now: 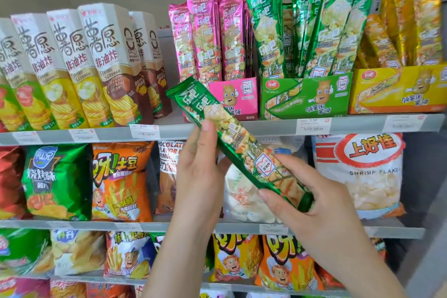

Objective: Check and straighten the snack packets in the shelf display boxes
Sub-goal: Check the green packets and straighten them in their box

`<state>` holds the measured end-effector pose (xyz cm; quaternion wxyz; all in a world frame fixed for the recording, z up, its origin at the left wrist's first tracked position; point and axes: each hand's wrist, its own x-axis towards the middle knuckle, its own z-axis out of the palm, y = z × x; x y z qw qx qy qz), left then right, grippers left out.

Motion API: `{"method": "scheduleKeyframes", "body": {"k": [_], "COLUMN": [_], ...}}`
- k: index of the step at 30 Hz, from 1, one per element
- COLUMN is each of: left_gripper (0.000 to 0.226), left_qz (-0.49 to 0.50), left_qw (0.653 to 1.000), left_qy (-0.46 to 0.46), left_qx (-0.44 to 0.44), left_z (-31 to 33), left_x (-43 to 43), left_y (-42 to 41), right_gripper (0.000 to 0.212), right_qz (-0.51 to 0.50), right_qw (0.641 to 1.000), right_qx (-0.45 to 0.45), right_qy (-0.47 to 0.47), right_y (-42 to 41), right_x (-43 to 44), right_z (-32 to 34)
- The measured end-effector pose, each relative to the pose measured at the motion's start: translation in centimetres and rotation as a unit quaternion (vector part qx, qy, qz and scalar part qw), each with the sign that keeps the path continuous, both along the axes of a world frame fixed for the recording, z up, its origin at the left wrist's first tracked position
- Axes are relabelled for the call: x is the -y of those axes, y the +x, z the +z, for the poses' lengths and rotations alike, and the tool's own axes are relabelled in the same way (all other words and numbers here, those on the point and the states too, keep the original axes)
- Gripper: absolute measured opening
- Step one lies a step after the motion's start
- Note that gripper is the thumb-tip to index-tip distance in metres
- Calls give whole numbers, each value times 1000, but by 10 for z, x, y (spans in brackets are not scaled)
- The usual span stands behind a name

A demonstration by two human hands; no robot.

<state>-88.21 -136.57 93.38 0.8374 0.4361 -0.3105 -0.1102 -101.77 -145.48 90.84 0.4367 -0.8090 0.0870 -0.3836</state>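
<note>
Slipping from a light two-handed hold was judged the likeliest fault at this stage. The green packet (232, 138) was glossy foil, held only near its middle and at its lower end, with its upper end unsupported. A hurried push into the crowded green box (304, 98) could also have creased it or toppled the leaning packets (335, 22) standing there.

The left hand (200, 164) gripped the packet near its middle, the thumb (206, 128) pressed on the printed face. Its other fingers were curled behind and mostly hidden. The right hand (314, 205) pinched the lower end in a narrow hold, its thumb (267, 193) under one edge and its forefinger (289, 163) along the other.

The packet lay tilted, upper end up and to the left, lower end down and to the right. It was in front of the shelf edge (266, 126), outside every box, below and left of the green box. Several packets in that box leaned sideways rather than standing upright. A pink box (240, 101) stood just beside it on the left and a yellow box (396, 91) on the right. Tall cartons (101, 63) stood further left, and snack bags (116, 181) filled the shelves below.
</note>
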Motion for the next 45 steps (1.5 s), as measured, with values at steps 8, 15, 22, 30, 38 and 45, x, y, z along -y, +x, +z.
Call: {"method": "scheduleKeyframes", "body": {"k": [8,15,22,30,38,45], "left_gripper": [24,49,6,20,31,39], "left_qz": [18,-5,24,83,-11,-48], "left_qw": [999,998,997,992,987,979], "left_qy": [-32,-66,-66,35,118,124], "left_qx": [0,20,33,90,113,153], "left_z": [5,15,24,16,5,2], "left_x": [-3,-3,-6,-25,-32,-29], "left_y": [2,4,12,25,32,22], "right_gripper": [51,55,58,61,53,50], "right_qz": [-55,-25,77,46,3,-43], "right_qw": [996,999,995,954,923,900], "right_qx": [-18,16,51,213,301,348], "right_qy": [-69,-44,36,205,240,258], "right_y": [2,0,-3,-9,2,9], "right_x": [4,7,15,43,50,59], "right_z": [-6,-11,-10,2,20,41]}}
